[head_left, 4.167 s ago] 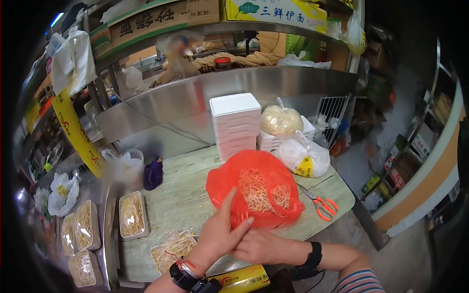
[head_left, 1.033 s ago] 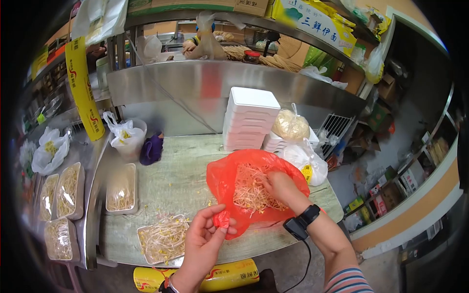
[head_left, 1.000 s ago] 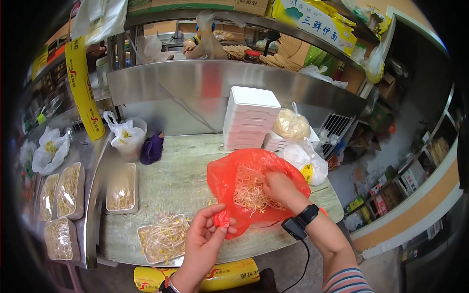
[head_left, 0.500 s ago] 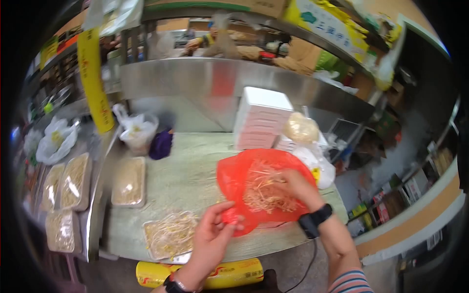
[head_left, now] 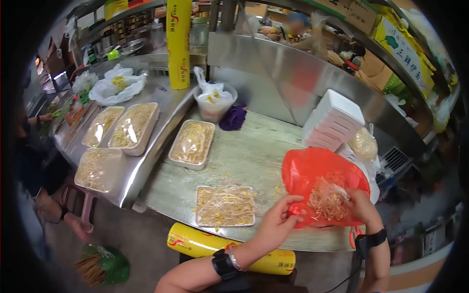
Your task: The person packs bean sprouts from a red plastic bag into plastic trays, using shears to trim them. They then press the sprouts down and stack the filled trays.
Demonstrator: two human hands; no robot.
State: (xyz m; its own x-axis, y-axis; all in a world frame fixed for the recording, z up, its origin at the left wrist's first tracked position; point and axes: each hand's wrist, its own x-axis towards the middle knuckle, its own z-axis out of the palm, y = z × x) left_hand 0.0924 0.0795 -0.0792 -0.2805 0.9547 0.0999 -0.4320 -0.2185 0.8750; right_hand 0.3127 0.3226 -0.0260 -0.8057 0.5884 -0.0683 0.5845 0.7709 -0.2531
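From where I stand, the loose bean sprouts (head_left: 325, 202) lie in the mouth of a red plastic bag (head_left: 303, 166), which sits slumped near the front edge of the surface (head_left: 234, 151), just in front of a stack of white trays (head_left: 334, 119). I'd expect the sprouts to be light, springy and probably a bit damp, with thin stems that snap if squeezed hard and tangle into clumps. Best to scoop a loose bunch from beneath with curved fingers. The bag looks thin and limp, likely slippery and easy to tear, so its gathered edge is the sensible place to grip.

That's where the left hand (head_left: 277, 219) is: thumb and forefinger pinching a crumpled bit of the red plastic, the other fingers loosely bent. The right hand (head_left: 362, 207) reaches in from the far side of the bag, fingers curled down against the sprouts; their tips are blurred, and I can't tell whether they've closed on any. Well to the left, more sprouts (head_left: 224, 205) fill a shallow white tray (head_left: 238, 225).
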